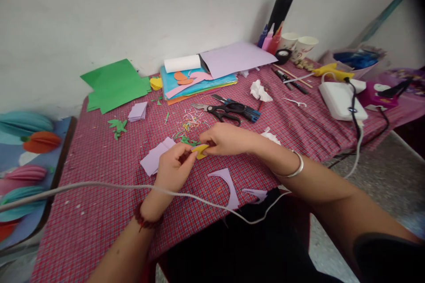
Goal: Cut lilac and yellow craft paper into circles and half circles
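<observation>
A small yellow paper piece (201, 153) is held between my two hands, with a lilac edge showing along its top. My left hand (174, 165) pinches its left end between thumb and fingers. At the other end, the curled fingers of my right hand (227, 138) grip the same piece. Lilac paper squares (154, 158) lie partly behind my left hand. Green paper scraps (189, 141) are just beyond the fingers. A curved lilac offcut (229, 185) rests in front of my right hand. Black-handled scissors (229, 109) lie beyond it, against a blue cutter knife (249, 113).
A white cable (116, 184) crosses over my left wrist. Green sheets (116, 86) and stacked coloured paper (202, 86) lie by the wall. At right are a black bottle (282, 8), paper cups (303, 48), a yellow glue gun (332, 71) and a white box (341, 101).
</observation>
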The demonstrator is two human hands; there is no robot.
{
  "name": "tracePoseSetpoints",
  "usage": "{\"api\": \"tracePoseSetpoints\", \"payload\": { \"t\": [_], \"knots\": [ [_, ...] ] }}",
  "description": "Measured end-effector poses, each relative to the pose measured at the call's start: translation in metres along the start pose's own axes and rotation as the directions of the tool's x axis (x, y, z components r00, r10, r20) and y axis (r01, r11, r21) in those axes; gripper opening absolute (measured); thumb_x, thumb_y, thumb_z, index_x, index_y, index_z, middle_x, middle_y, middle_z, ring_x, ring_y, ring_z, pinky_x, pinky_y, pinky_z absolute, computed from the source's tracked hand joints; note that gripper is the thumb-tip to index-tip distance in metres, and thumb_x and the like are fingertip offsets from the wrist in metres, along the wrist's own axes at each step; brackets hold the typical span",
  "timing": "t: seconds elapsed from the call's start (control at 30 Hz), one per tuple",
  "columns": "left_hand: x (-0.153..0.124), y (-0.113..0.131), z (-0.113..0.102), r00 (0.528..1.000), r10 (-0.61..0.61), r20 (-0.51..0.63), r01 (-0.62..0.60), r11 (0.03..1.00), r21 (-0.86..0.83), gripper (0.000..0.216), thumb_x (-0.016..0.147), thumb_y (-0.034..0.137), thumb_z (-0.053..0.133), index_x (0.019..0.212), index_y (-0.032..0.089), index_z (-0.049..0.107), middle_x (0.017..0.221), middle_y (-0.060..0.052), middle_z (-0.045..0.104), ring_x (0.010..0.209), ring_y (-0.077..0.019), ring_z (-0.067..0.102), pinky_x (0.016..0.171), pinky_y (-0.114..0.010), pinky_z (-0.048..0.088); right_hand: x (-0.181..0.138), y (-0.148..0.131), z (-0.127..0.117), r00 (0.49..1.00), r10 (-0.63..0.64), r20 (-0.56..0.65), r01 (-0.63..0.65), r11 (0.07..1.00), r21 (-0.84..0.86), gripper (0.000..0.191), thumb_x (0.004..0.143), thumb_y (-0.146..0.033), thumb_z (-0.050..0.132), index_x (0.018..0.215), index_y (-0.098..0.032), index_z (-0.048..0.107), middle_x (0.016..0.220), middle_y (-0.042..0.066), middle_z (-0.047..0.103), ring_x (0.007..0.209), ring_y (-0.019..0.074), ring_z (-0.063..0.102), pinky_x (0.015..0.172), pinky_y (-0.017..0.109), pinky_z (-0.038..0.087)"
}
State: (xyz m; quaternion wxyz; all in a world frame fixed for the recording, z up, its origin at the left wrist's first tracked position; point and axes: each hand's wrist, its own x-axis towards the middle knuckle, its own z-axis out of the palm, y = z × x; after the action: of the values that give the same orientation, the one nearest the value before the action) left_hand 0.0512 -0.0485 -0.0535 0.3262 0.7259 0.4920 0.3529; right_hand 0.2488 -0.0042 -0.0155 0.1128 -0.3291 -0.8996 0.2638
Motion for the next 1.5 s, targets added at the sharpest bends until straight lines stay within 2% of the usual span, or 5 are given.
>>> {"api": "tracePoseSetpoints", "payload": {
  "t": [0.8,0.97,1.07,1.27,1.5],
  "knots": [
    [0.003,0.004,0.004,0.998,0.032,-0.058,-0.032,0.999,0.003,0.013,0.077,0.023,0.060,0.065,0.018,0.059,0.060,0.001,0.055,0.055,-0.0118,0.049,0.052,-0.024,0.038,-0.001,0.001,0.006,0.997,-0.029,-0.066,0.027,0.999,-0.034,0.013,0.080,-0.022,0.058,0.069,-0.016,0.058,0.063,-0.001,0.051,0.058,0.0106,0.042,0.056,0.024,0.025],
    [0.001,0.017,0.002,0.995,0.014,-0.096,-0.016,1.000,-0.014,0.016,0.070,0.017,0.062,0.057,0.018,0.055,0.052,0.004,0.046,0.047,-0.0080,0.039,0.045,-0.022,0.030,0.002,0.001,0.012,0.981,-0.130,-0.145,0.155,0.972,0.178,0.010,0.077,-0.016,0.060,0.067,-0.015,0.057,0.076,0.001,0.049,0.074,0.0126,0.047,0.069,0.025,0.035],
    [0.001,0.020,-0.007,0.980,-0.106,-0.166,0.054,0.955,-0.290,0.009,0.072,0.020,0.062,0.064,0.018,0.059,0.056,0.003,0.053,0.050,-0.0086,0.044,0.047,-0.021,0.035,0.005,0.008,0.016,0.981,-0.139,-0.137,0.193,0.784,0.590,0.009,0.078,-0.021,0.064,0.073,-0.015,0.059,0.076,-0.001,0.049,0.075,0.0120,0.049,0.073,0.026,0.040],
    [0.007,0.022,-0.034,0.921,-0.351,-0.168,0.086,0.604,-0.792,0.012,0.068,0.031,0.066,0.067,0.019,0.065,0.057,0.001,0.057,0.050,-0.0105,0.049,0.045,-0.021,0.040,0.003,0.015,0.012,0.934,-0.228,-0.275,0.283,0.002,0.959,0.047,0.068,-0.047,0.075,0.052,-0.016,0.043,0.068,-0.002,0.045,0.063,0.0111,0.047,0.063,0.027,0.045],
    [0.002,0.008,-0.022,0.951,-0.309,-0.011,0.188,0.605,-0.773,0.015,0.074,0.033,0.066,0.070,0.019,0.068,0.060,-0.001,0.058,0.054,-0.0116,0.050,0.048,-0.021,0.042,0.003,0.013,0.010,0.982,-0.015,-0.186,0.186,-0.020,0.982,0.067,0.060,-0.059,0.075,0.046,-0.018,0.024,0.057,-0.001,0.038,0.060,0.0137,0.043,0.058,0.030,0.047]
  ]
}}
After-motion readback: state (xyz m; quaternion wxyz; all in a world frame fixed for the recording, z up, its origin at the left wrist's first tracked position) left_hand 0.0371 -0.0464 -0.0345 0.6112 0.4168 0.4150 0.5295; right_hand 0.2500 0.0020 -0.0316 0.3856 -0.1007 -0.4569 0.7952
